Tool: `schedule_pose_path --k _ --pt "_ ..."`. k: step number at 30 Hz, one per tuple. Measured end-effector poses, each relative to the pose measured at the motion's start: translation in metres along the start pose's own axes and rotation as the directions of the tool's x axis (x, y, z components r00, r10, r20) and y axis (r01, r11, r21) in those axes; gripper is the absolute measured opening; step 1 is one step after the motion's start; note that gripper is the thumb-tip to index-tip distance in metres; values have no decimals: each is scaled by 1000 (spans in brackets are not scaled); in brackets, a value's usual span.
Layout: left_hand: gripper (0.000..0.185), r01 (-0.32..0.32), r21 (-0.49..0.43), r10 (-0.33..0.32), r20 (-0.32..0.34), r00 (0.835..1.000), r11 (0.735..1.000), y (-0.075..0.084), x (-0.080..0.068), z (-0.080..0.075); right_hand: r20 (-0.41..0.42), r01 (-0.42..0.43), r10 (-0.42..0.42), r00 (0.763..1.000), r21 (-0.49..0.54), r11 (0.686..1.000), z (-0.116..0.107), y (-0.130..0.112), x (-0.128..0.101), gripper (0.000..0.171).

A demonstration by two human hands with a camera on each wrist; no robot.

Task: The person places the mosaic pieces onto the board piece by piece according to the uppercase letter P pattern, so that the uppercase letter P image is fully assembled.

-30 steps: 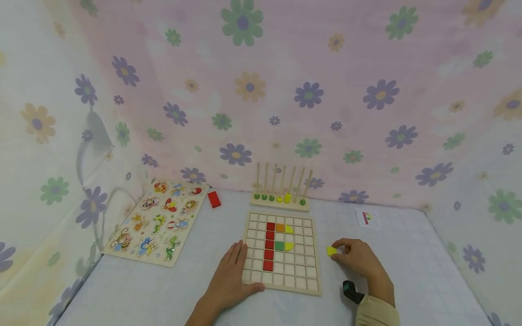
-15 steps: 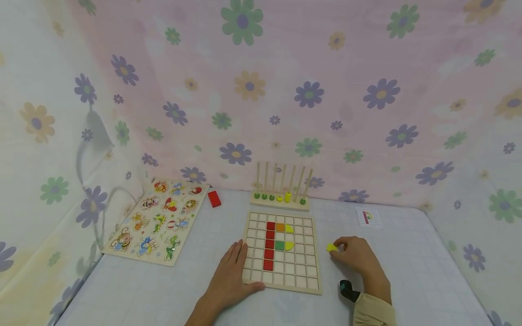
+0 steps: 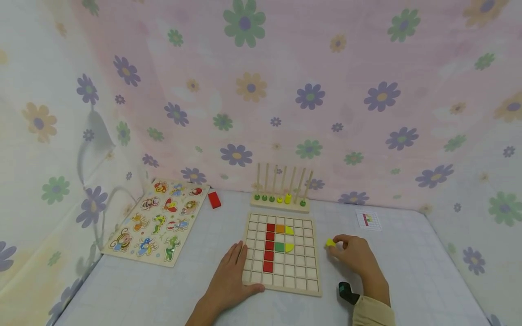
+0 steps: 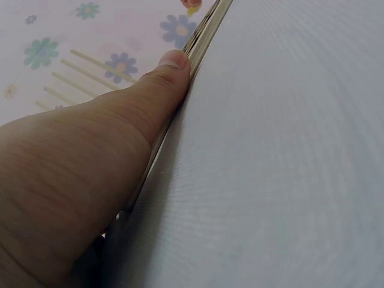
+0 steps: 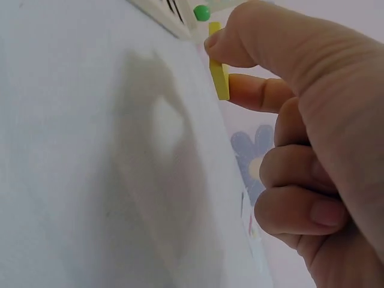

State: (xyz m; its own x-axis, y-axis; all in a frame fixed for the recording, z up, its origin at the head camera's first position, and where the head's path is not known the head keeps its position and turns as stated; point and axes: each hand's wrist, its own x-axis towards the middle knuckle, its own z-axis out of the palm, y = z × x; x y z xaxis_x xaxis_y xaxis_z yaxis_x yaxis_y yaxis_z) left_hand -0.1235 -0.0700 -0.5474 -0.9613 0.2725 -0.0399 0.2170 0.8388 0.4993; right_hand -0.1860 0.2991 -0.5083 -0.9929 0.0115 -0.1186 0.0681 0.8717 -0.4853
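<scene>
Your right hand (image 3: 355, 255) pinches a yellow piece (image 3: 330, 243) just beside the grid board (image 3: 281, 285); your left hand (image 3: 229, 276) rests flat, fingers straight, on the board's corner.

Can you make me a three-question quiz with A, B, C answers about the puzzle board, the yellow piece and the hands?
1. Where does the left hand rest?
A. on the grid board's near left corner
B. on the animal puzzle
C. on the peg rack

2. How many red squares sit in the board?
A. two
B. five
C. nine

3. What is the right hand doing with the yellow piece?
A. pressing it flat into the board
B. pinching it beside the board
C. leaving it untouched

Answers:
1 A: its palm lies on that corner, thumb along the edge.
2 B: five red squares form one column.
3 B: thumb and finger pinch it, right of the board.
</scene>
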Motion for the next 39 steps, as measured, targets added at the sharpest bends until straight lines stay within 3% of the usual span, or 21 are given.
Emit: schedule_pose_path --k 11,27,39 --pt "125 1 9 -1 -1 1000 1000 -2 1 0 -36 60 -59 998 15 998 -4 -18 -2 31" --pt "124 3 5 -3 8 1000 1000 -1 1 0 -20 93 -94 995 -16 996 10 -41 1 31" --pt "124 -2 -10 2 2 1000 1000 1 -1 -1 5 187 -187 982 -15 982 18 -63 3 26"
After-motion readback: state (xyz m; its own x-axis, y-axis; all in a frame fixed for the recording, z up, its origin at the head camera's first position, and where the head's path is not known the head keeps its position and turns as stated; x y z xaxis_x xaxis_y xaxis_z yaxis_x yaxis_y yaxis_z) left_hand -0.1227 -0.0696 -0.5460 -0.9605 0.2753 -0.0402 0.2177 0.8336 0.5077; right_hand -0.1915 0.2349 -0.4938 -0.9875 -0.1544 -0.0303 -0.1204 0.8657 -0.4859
